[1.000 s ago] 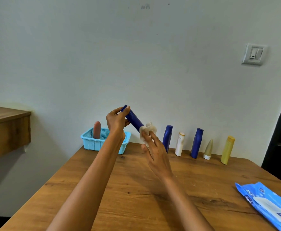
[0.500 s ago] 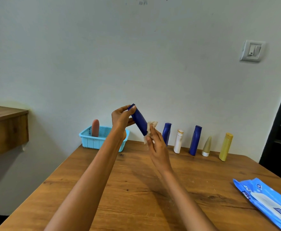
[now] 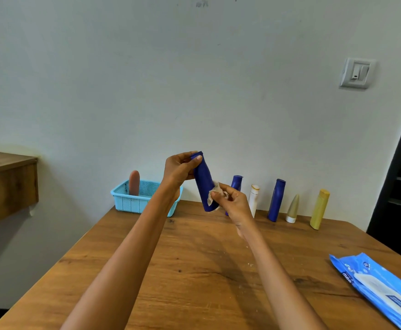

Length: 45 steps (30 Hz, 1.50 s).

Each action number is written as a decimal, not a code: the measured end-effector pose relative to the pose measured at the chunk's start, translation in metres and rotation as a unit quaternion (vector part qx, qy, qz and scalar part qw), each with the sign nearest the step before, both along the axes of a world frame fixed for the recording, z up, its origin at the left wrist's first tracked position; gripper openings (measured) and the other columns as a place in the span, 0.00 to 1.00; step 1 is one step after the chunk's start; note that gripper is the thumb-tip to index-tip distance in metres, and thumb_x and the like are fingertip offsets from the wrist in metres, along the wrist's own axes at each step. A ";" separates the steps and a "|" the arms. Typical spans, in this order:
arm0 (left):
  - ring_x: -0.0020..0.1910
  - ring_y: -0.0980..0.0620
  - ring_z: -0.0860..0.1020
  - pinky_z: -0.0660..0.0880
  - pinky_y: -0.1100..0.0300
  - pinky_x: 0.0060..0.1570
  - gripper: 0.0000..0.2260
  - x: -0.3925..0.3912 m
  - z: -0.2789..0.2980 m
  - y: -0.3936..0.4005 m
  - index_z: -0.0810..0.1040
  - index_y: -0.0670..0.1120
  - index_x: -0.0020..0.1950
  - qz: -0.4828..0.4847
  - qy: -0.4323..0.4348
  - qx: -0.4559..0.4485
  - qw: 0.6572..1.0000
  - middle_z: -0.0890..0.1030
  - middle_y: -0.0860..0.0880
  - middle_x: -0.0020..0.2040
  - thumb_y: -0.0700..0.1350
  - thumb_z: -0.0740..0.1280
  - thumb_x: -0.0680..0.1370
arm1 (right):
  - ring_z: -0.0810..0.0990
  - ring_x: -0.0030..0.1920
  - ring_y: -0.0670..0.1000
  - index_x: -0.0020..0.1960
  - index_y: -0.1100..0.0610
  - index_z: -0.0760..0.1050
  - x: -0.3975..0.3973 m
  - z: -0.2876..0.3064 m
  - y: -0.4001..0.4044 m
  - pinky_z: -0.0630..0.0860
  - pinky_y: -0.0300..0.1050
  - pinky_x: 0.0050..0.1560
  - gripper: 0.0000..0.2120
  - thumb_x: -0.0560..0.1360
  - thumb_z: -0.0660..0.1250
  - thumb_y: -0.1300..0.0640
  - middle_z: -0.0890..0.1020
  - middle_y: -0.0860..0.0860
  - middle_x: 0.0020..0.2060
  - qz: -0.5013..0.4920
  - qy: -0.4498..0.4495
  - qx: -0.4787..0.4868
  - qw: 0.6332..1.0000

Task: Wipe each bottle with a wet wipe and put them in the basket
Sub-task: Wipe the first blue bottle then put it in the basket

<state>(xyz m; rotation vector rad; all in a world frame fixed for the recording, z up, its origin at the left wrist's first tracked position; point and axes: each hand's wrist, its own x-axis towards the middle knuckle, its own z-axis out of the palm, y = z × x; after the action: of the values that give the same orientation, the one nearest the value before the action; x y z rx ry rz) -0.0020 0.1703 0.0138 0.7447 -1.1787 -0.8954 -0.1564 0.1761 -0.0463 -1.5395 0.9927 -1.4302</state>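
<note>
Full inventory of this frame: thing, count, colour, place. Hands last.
held bottle: 1, dark blue, tilted in the air above the table
wet wipe: 1, off-white, crumpled against the held bottle's lower end
basket: 1, light blue, far left of table
bottle in basket: 1, reddish-brown, upright
row of bottles: 5 by the wall: dark blue, white, dark blue, grey-beige, yellow
wipes pack: 1, blue, right near edge
table: 1, brown wood
shelf: 1, wood, left wall
wall switch: 1, white, upper right
left hand: grips held bottle's top end
right hand: pinches wet wipe
</note>
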 end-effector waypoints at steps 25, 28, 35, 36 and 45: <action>0.45 0.53 0.81 0.78 0.64 0.41 0.13 -0.005 -0.009 -0.002 0.77 0.44 0.59 -0.129 -0.220 0.023 0.967 0.82 0.46 0.49 0.47 0.66 0.77 | 0.79 0.52 0.47 0.65 0.48 0.73 0.017 0.014 0.000 0.80 0.44 0.50 0.20 0.73 0.70 0.52 0.79 0.41 0.51 -0.116 -0.052 -0.094 0.987; 0.46 0.55 0.82 0.78 0.65 0.42 0.15 -0.011 -0.012 -0.003 0.76 0.44 0.61 -0.124 -0.253 0.002 0.960 0.81 0.49 0.51 0.46 0.68 0.76 | 0.79 0.55 0.49 0.60 0.48 0.76 0.011 0.013 -0.003 0.80 0.46 0.52 0.16 0.73 0.71 0.54 0.80 0.46 0.54 -0.117 -0.081 -0.063 0.988; 0.46 0.56 0.81 0.78 0.66 0.43 0.17 -0.015 -0.013 -0.003 0.76 0.43 0.62 -0.113 -0.262 -0.031 0.958 0.81 0.50 0.51 0.43 0.72 0.73 | 0.79 0.53 0.48 0.60 0.52 0.78 0.008 0.019 0.000 0.77 0.32 0.38 0.19 0.70 0.73 0.53 0.82 0.49 0.53 -0.092 -0.146 -0.044 0.984; 0.46 0.57 0.81 0.77 0.67 0.42 0.17 -0.015 -0.014 -0.003 0.77 0.43 0.61 -0.109 -0.262 -0.034 0.958 0.81 0.51 0.50 0.42 0.72 0.73 | 0.79 0.53 0.48 0.60 0.52 0.78 0.008 0.018 0.000 0.78 0.33 0.39 0.18 0.71 0.73 0.54 0.82 0.50 0.53 -0.086 -0.154 -0.041 0.983; 0.49 0.52 0.79 0.79 0.65 0.42 0.20 -0.015 -0.029 -0.010 0.74 0.41 0.63 -0.082 -0.254 -0.022 0.964 0.79 0.45 0.53 0.36 0.72 0.72 | 0.81 0.54 0.49 0.56 0.53 0.79 0.005 0.006 -0.008 0.80 0.35 0.45 0.10 0.75 0.68 0.58 0.83 0.49 0.53 -0.109 -0.200 -0.019 0.973</action>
<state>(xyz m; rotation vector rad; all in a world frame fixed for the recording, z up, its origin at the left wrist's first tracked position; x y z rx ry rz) -0.0168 0.1599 -0.0147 0.8779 -1.7289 -0.8335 -0.1511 0.1677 -0.0402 -1.1261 0.9076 -1.8345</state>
